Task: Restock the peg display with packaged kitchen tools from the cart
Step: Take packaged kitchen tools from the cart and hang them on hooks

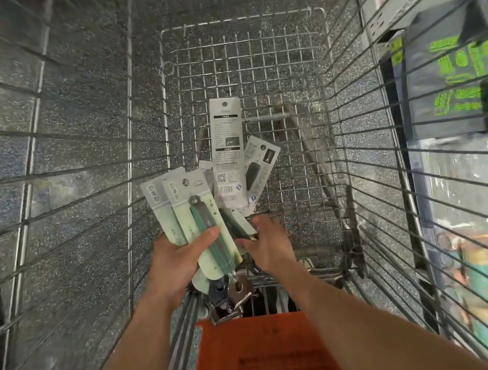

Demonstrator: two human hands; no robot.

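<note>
I am looking down into the wire cart [350,134], whose basket fills most of the view. An orange flap [266,351] sits at the near end, behind both wrists. The green packs [179,202] fan upward out of the left hand [181,255], with the thumb clamped across the front card and the fingers curled behind. Just beyond the fingers of the right hand [268,241], the white packs [228,150] lie overlapping on the cart floor. Those fingers reach down among the packs, but blur hides whether they pinch anything, so I cannot tell.

I judge the packs light, with stiff, slick cards that could slide apart in a fan. They look bottom-heavy toward the metal tool heads [234,294] below the left palm. I would pinch across card and handle together, leaving the hang hole [186,183] free for the peg.
</note>
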